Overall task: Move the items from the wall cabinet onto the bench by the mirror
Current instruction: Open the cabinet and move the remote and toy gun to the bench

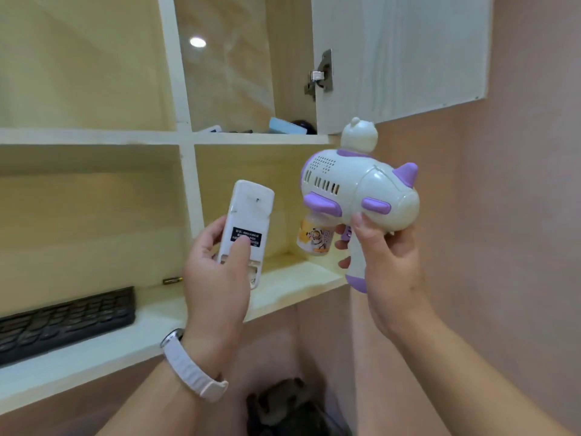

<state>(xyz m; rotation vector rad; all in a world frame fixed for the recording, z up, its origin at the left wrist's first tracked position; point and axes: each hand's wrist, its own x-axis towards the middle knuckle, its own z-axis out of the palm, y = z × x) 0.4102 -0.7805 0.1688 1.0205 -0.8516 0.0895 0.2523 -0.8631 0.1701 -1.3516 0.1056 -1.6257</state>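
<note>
My left hand (217, 278) grips a white remote control (248, 215), held upright with its back and open battery bay facing me. My right hand (386, 265) holds a white and purple toy bubble gun (355, 190) by its handle; a bear head sits on top and a small bottle (314, 239) hangs beneath. Both are held in front of the lower right compartment of the wooden wall cabinet (185, 190). A black keyboard (63, 322) lies on the lower left shelf, with a small battery (172, 280) behind it.
The upper right compartment holds a blue box (287, 125), a dark round object (303, 125) and other small items. The cabinet door (402, 58) stands open at the right, against a pink wall. Something dark and furry (283, 407) sits low below the cabinet.
</note>
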